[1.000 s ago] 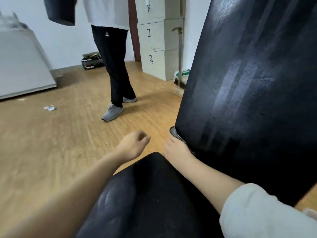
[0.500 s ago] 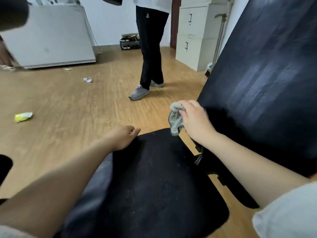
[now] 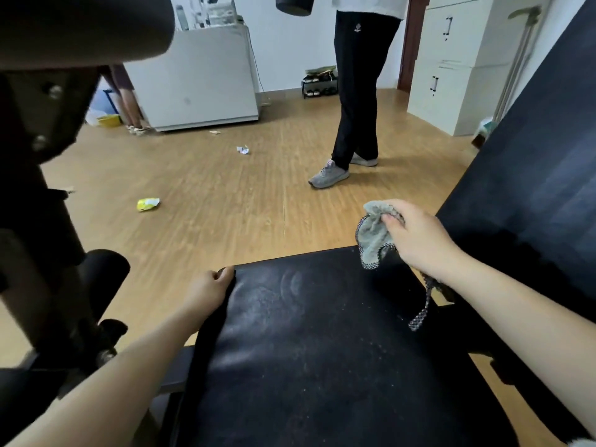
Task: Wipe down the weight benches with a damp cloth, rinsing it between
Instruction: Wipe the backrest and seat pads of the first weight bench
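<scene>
Grey cloth (image 3: 372, 237) in right hand (image 3: 422, 243) — left hand (image 3: 206, 290) round seat (image 3: 322, 350) edge.

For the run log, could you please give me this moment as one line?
right hand: holds cloth at far edge of seat | left hand: grips seat edge | seat: pale smudges

Part of the crumpled grey cloth (image 3: 374, 235) is hidden inside the right hand (image 3: 419, 240). The fingertips of the left hand (image 3: 209, 290) vanish round the corner of the black padded bench surface (image 3: 322, 366). Beyond the right hand, a standing person in dark trousers (image 3: 354, 91) is cut off above the waist.
</scene>
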